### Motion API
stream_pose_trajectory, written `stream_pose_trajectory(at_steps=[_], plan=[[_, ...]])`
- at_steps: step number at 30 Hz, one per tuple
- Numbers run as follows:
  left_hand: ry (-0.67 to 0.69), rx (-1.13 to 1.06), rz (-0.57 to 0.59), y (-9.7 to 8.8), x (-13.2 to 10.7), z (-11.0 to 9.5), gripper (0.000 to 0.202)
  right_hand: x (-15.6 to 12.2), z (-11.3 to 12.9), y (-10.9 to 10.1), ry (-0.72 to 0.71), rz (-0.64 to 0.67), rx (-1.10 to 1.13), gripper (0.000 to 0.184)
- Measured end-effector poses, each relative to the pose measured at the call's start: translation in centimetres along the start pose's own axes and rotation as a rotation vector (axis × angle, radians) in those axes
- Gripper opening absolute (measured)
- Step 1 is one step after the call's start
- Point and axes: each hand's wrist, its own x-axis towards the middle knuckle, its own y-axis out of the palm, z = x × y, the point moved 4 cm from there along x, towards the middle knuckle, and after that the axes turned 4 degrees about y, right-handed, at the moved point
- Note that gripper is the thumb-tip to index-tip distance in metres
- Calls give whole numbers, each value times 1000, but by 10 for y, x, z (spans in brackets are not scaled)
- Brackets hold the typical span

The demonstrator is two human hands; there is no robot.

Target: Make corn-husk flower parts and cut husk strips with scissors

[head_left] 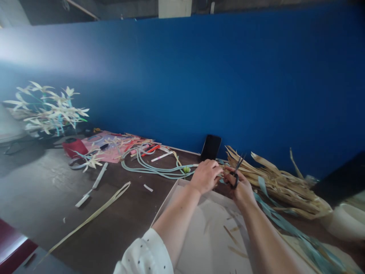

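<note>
My left hand (207, 176) reaches over the far rim of a shallow white box (205, 228). Its fingers are bent and pinched together, and what lies between them is mostly hidden. Close beside it, my right hand (242, 190) has a pair of black-handled scissors (236, 176) tucked in it, blades pointing up and away. The fingertips of both hands nearly meet. Pale blue-green cords (154, 172) run along the table up to my left hand. Just right of my right hand lies a bundle of dry tan husks (273, 177).
A dark phone (211, 147) leans on the blue partition (182, 83). Blue-green strips (288, 224) lie at right, near a white bowl-like container (349, 220). Pale husk flowers (57, 108) stand at left. A long straw-coloured strand (94, 215) and a red object (74, 147) lie on the table.
</note>
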Motion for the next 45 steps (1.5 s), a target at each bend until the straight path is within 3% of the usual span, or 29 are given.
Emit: stream_pose_trajectory(at_steps=[7, 16, 20, 26, 30, 38, 45], plan=[[20, 106, -25, -3, -1, -6, 17, -1, 3, 0, -10, 10, 25, 53], [-9, 108, -1, 0, -2, -4, 28, -2, 3, 0, -6, 12, -19, 56], [-66, -31, 24, 9, -3, 3, 28, 0, 1, -1, -45, 3, -13, 55], [-415, -506, -5, 25, -8, 28, 30, 2, -1, -1, -64, -21, -33, 57], [-513, -738, 55, 30, -8, 32, 36, 1, 1, 2, -65, 4, -14, 59], [-524, -760, 137, 33, -7, 28, 30, 1, 0, 6, -72, 108, 20, 62], [-594, -760, 132, 35, -9, 30, 30, -3, 2, 5, -93, 74, -18, 61]])
